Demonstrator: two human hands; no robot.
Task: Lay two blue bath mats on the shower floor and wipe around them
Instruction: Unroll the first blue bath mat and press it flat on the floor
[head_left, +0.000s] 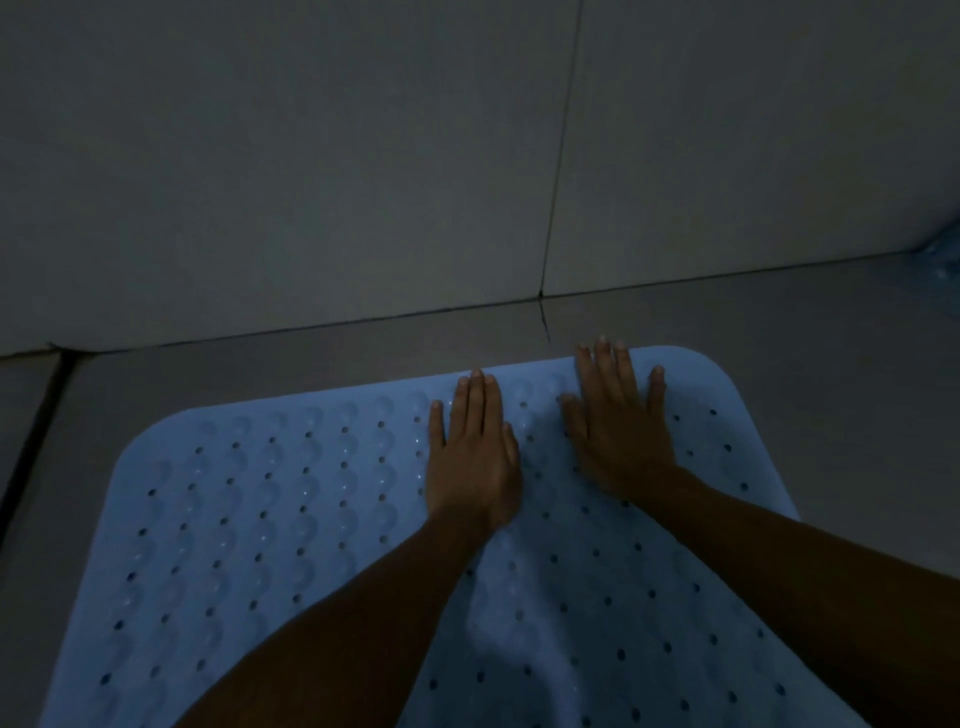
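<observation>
A light blue rubber bath mat with rows of small holes and round bumps lies flat on the grey tiled floor, its rounded far edge close to the wall. My left hand rests palm down on the mat near its far edge, fingers straight and close together. My right hand lies palm down beside it, fingers spread, fingertips reaching the mat's far edge. Neither hand holds anything. At the far right edge a bluish patch shows, perhaps a second mat; it is too dim to tell.
A pale tiled wall with a vertical grout line rises just behind the mat. A narrow strip of grey floor separates mat and wall. A dark floor joint runs along the left. The scene is dim.
</observation>
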